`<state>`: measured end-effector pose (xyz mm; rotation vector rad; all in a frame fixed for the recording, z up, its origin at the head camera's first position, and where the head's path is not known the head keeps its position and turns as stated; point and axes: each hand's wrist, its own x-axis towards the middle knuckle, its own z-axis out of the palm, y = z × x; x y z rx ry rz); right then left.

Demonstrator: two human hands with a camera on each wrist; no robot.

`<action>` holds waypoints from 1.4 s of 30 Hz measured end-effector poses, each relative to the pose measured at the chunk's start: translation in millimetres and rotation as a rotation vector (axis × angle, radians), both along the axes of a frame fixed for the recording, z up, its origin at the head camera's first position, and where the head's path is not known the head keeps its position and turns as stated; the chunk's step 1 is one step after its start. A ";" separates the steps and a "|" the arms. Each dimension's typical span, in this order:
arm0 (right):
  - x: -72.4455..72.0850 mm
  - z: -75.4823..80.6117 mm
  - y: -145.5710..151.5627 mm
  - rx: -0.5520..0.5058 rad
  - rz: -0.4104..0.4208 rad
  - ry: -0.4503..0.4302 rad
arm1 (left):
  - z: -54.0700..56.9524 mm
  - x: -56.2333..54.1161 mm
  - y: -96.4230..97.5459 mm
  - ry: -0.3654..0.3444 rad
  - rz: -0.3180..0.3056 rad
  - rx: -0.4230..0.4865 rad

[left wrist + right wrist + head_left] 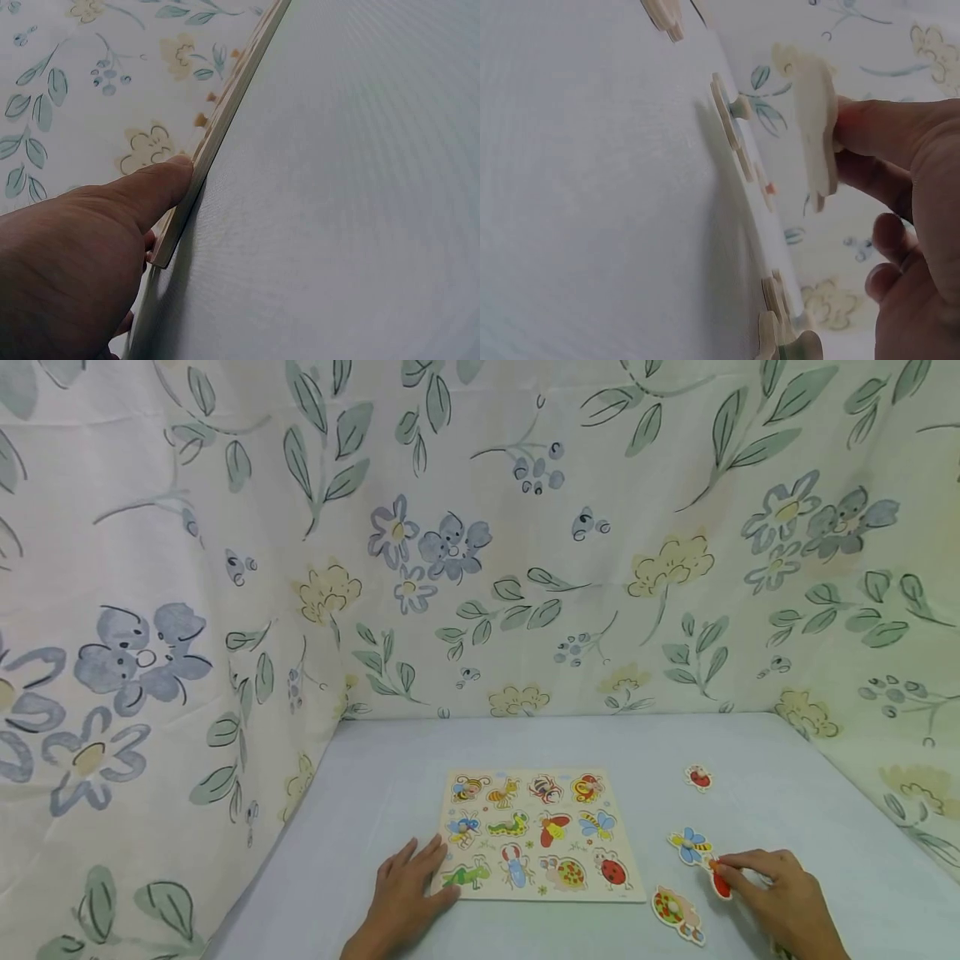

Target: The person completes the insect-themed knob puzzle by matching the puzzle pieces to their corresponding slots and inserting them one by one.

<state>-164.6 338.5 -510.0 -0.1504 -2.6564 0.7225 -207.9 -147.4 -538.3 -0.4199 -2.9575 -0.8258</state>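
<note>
My left hand rests at the near left corner of a pale wooden puzzle board with rows of colourful insect pictures. Its straight thumb presses against the board's side edge in the left wrist view, and the other fingers are mostly hidden. To the right of the board, my right hand pinches a red-winged insect puzzle piece between thumb and fingers. From the right wrist, the pale wooden underside of this piece shows, held up off the table.
Right of the board lie a ladybird piece, a blue-winged bee piece and a snail piece. Another piece peeks out below my right hand. Floral cloth hangs behind and beside the white table.
</note>
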 end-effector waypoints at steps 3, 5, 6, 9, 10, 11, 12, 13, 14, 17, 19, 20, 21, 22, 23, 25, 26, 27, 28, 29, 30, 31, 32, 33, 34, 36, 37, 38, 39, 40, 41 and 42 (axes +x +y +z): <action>-1.4 -1.8 -2.8 0.033 0.005 0.126 | 0.8 0.2 -0.9 -0.011 0.002 0.003; -1.6 -1.6 -4.9 0.046 0.002 0.189 | 0.9 0.0 -1.1 -0.013 0.000 0.006; -1.7 -1.1 -5.5 0.050 0.005 0.218 | 0.6 -0.3 -1.1 -0.013 -0.002 0.007; -0.7 2.0 -8.1 0.042 0.012 0.287 | -2.2 -1.5 -0.6 -0.017 -0.004 0.002; -0.2 3.5 -9.3 0.043 0.014 0.308 | -3.5 -1.7 -0.4 -0.021 -0.005 0.002; 0.2 5.1 -10.4 0.042 0.019 0.331 | -4.6 -1.8 -0.1 -0.027 -0.005 -0.002; 0.7 7.1 -11.7 0.044 0.022 0.350 | -5.6 -1.8 0.2 -0.032 -0.006 0.000; 0.8 9.4 -13.5 0.044 0.022 0.366 | -6.4 -1.7 0.5 -0.038 -0.005 0.000; 0.7 11.5 -15.1 0.045 0.025 0.381 | -7.0 -1.6 0.7 -0.041 -0.006 0.000; -0.7 18.3 -21.2 0.041 0.038 0.424 | -7.1 -0.7 0.9 -0.039 -0.007 0.000; -2.6 22.5 -25.5 0.027 0.050 0.446 | -6.2 -0.1 0.6 -0.036 -0.005 0.002; -3.3 24.3 -27.7 0.017 0.061 0.460 | -6.0 0.1 0.4 -0.035 -0.004 0.002; -4.1 26.2 -29.9 0.010 0.071 0.473 | -5.4 0.3 0.1 -0.036 -0.002 0.002; -5.2 28.3 -32.1 0.003 0.083 0.484 | -5.1 0.4 -0.1 -0.035 -0.001 0.000; -6.2 30.2 -34.6 -0.009 0.097 0.494 | -4.8 0.5 -0.3 -0.036 0.001 0.003; -8.3 34.2 -39.7 -0.028 0.133 0.519 | -4.9 0.4 -0.6 -0.039 0.004 0.008; -9.5 36.2 -42.2 -0.036 0.155 0.532 | -5.4 0.3 -0.7 -0.041 0.005 0.010; -10.8 38.3 -44.7 -0.040 0.172 0.543 | -5.8 0.3 -0.8 -0.043 0.005 0.010; -12.0 40.3 -47.3 -0.045 0.188 0.553 | -6.5 0.2 -0.9 -0.046 0.006 0.009; -13.3 42.2 -49.9 -0.046 0.202 0.564 | -7.0 0.2 -0.9 -0.049 0.007 0.010; -14.9 44.1 -52.3 -0.041 0.215 0.574 | -7.7 0.2 -1.1 -0.053 0.008 0.010; -16.6 46.2 -54.7 -0.034 0.228 0.585 | -8.5 0.1 -1.3 -0.055 0.010 0.007; -18.3 48.8 -57.1 -0.030 0.239 0.592 | -8.9 0.0 -1.5 -0.056 0.011 0.004; -20.1 51.2 -59.7 -0.032 0.255 0.605 | -9.1 0.0 -1.6 -0.054 0.013 0.002; -22.1 53.9 -61.9 -0.026 0.274 0.622 | -9.0 0.0 -1.9 -0.052 0.015 0.000; -26.2 59.6 -65.9 -0.013 0.306 0.646 | -8.3 -0.1 -2.2 -0.050 0.017 0.004; -28.2 62.6 -68.0 -0.012 0.322 0.655 | -7.6 -0.1 -2.3 -0.048 0.018 0.004; -30.1 65.4 -70.0 -0.015 0.336 0.663 | -6.8 -0.1 -2.3 -0.048 0.019 0.006; -32.0 68.0 -71.9 -0.010 0.346 0.671 | -5.7 0.1 -2.3 -0.050 0.019 0.007; -33.9 70.7 -73.5 -0.004 0.353 0.673 | -4.3 0.1 -2.3 -0.052 0.018 0.009; -35.4 73.1 -75.5 -0.005 0.359 0.670 | -3.4 0.0 -2.2 -0.054 0.017 0.010; -37.0 75.5 -77.5 -0.005 0.365 0.671 | -2.3 0.1 -2.3 -0.055 0.018 0.009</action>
